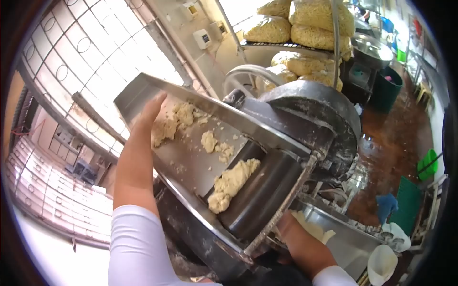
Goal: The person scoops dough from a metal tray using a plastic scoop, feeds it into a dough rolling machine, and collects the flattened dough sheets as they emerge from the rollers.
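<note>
My left hand [153, 106] reaches into the upper end of a sloping metal feed tray [191, 157]. It is seen nearly edge-on, fingers stretched out, beside crumbly dough [183, 114]; whether the palm touches the dough is hidden. Lower in the tray, a thick lump of dough [233, 185] lies against a dark steel roller [267, 190] of a dough sheeter. Below the roller's front bar is my right hand [292, 228], next to pale dough pieces [312, 227] in a metal basin [346, 243]. Its fingers are hidden behind the bar.
A large flour-dusted wheel guard [310, 102] stands right of the tray, with a spoked handwheel [253, 78] behind it. Bags of yellowish noodle-like food [317, 21] fill a rack. A white scoop-like piece [382, 264] lies at lower right. A barred window [90, 52] is at left.
</note>
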Demonstrator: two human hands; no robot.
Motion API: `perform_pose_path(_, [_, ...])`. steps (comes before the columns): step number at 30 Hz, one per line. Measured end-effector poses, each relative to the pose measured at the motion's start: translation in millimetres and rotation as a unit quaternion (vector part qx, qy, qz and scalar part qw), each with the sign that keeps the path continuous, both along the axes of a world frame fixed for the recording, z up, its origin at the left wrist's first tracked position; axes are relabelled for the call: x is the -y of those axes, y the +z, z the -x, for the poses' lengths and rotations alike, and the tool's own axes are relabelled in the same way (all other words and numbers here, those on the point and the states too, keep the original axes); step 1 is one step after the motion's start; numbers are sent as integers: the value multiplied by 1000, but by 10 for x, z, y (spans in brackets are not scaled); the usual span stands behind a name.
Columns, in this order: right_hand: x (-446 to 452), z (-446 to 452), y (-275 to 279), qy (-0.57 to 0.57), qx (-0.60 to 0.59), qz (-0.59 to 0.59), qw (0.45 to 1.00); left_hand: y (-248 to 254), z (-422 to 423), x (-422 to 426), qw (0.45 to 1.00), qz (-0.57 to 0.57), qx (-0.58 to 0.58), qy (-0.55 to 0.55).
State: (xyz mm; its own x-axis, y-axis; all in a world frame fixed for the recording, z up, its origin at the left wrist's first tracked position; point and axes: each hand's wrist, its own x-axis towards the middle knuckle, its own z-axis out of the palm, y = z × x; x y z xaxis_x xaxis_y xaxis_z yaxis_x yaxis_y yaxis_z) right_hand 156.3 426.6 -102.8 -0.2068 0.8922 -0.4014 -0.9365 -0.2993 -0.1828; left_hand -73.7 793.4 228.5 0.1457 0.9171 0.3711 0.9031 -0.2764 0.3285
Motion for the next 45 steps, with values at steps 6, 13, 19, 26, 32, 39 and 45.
perform_pose_path(6, [91, -27, -298, -11, -4, -8, 1000, -320, -519, 209, 970, 233, -5, -67])
perform_pose_path(13, [210, -102, -283, -6, 12, 60, 998, -581, -990, 1552, 971, 174, -81, -145])
perform_pose_path(19, [597, -295, -105, -35, 12, 69, 997, -474, -1250, 2290, 952, 127, -200, -194])
perform_pose_path(26, [1181, -588, -22, -37, 48, 87, 994, -412, -1542, 2553, 943, -72, -260, -196])
perform_pose_path(32, [1692, -859, -470, -68, 99, 79, 990, -543, -1655, 2351, 986, 124, -87, -77])
perform_pose_path(39, [2263, -1234, -1028, 109, 231, 189, 948, -580, -1490, 2278, 941, 305, 88, -120])
perform_pose_path(45, [2201, -1808, -701, 452, 571, 69, 682, -546, -1638, 2419, 933, 345, 33, -95])
